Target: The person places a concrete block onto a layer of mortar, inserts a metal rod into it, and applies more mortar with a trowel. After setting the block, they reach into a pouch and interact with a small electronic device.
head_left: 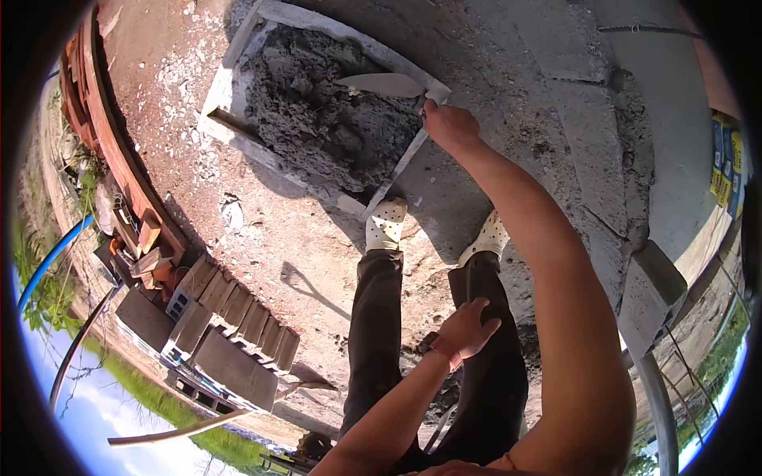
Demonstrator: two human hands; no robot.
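Observation:
My right hand (448,127) is stretched out and closed around the handle of a trowel (381,83). The trowel's blade lies over a heap of grey mortar (325,119) in a shallow board-framed tray (397,170) on the ground. My left hand (468,329), with a band at the wrist, rests with fingers apart on my dark trouser leg (492,373) and holds nothing. My feet in white perforated shoes (386,224) stand just beside the tray's near edge.
A stack of grey blocks (230,333) stands to the left, with red bricks (119,166) and wood scraps beyond. A blue hose (48,262) runs at the far left. A concrete block (651,289) and yellow-blue bags (726,163) are on the right.

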